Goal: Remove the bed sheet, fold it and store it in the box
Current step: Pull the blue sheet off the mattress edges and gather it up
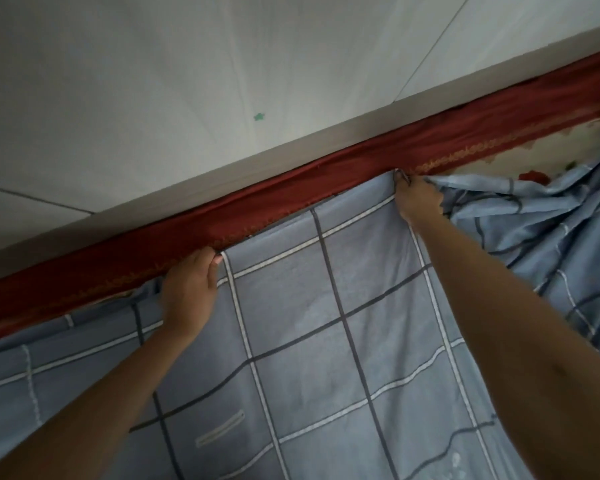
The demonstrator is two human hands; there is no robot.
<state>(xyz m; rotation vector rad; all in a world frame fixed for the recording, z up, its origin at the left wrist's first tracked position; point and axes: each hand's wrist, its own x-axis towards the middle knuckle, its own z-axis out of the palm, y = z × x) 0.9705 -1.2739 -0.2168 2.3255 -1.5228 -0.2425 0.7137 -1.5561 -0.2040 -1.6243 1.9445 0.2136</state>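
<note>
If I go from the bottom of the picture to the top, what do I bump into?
The blue checked sheet → left hand and right hand gripping its far edge → red cloth band → white wall with a green sticker.

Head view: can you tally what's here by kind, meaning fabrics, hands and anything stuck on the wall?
Hands: 2, left hand and right hand, each with a grip on the sheet's edge
Blue checked bed sheet: 1
Red-bordered cover under it: 1
Green sticker on the wall: 1
Total: 5
</note>
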